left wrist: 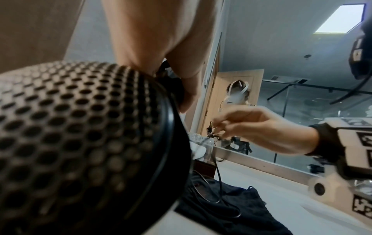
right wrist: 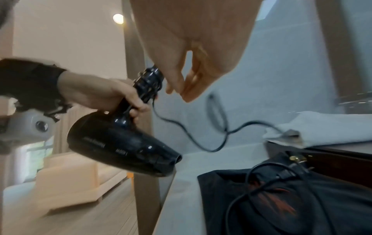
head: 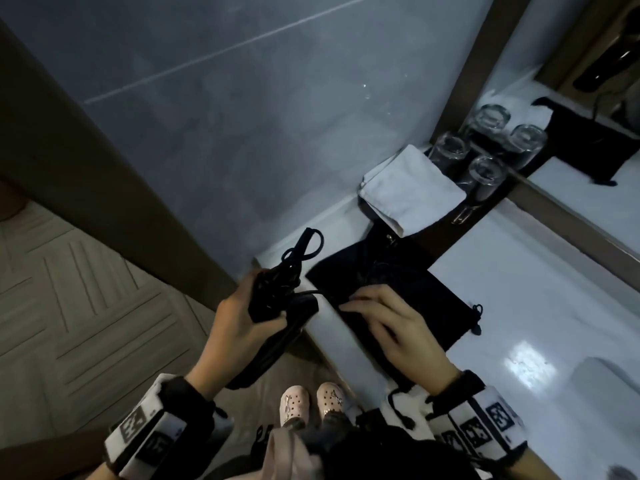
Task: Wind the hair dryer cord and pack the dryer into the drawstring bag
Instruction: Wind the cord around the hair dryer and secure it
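— So where is the hair dryer [right wrist: 122, 147]?
— Left of centre, off the counter [head: 519, 271] edge; the left hand [head: 239, 317] grasps its cord-wrapped handle, barrel running lower right, nozzle toward the drawstring bag [head: 398, 292].
— And the right hand [head: 391, 323]?
— Its grip is over the bag, fingers pinching the cord [right wrist: 181, 127].
— Any writing?
— Pale lettering on the barrel, too blurred to read.

Both wrists w/ black fabric cuffs [head: 453, 384] carrying white blocks printed w/ black square markers [head: 498, 415] — loose black cords dangle off them. Each wrist rig has a white cam housing w/ round dark lens [left wrist: 319, 188]. Feet in pale pink perforated clogs [head: 294, 403] — pinkish garment at the waist.
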The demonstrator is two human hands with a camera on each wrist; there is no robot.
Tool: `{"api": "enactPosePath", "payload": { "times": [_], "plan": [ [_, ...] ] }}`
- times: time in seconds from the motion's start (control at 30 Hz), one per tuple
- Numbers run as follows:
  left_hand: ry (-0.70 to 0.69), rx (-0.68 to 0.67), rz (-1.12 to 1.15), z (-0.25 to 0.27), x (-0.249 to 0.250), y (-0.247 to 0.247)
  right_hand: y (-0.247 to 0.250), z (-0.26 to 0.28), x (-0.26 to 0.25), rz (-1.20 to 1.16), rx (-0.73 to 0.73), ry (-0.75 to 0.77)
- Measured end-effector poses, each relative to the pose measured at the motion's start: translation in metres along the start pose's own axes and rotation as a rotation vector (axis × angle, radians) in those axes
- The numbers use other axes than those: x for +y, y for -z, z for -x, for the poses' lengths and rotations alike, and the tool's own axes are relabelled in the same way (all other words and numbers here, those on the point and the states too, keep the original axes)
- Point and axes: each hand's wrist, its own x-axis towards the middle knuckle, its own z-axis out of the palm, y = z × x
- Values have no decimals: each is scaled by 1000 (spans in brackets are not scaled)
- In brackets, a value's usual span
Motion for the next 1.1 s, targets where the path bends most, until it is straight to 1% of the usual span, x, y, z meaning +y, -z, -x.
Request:
{"api": "enactPosePath", "payload": {
  "times": [0.07,0.1,0.13,0.2,0.37,0.53,0.6,0.73,0.8,0.87,0.93,0.97,1.03,1.1],
  "plan": [
    [12,8,-25,0,-4,1,15,8,7,-2,165,-2],
    [13,8,-31,0,-5,2,21,11,13,3,219,-26],
    [15,3,-35,0,-5,3,27,12,20,12,247,-60],
    [21,-8,-57,0,-6,4,34,13,36,45,243,-157],
    [25,-25,-114,2,-11,0,31,2,83,90,136,-396],
    [38,35,-202,4,-10,-7,14,-32,114,79,57,-574],
    [55,60,-159,6,-9,-7,6,-49,120,53,-9,-635],
    [93,135,-46,9,-6,-4,-5,-77,131,113,-235,-754],
    [105,158,49,11,-4,-2,-7,-85,133,134,-258,-802],
    [118,173,143,14,-4,-1,-9,-89,131,189,-223,-804],
    [121,182,222,16,-3,1,-12,-89,127,198,-123,-768],
    [113,185,255,17,-3,1,-13,-88,125,162,-58,-737],
    [90,189,284,18,-3,2,-14,-85,116,-24,81,-662],
    [73,188,300,19,-2,3,-11,-82,103,-234,185,-564]
  ]
}}
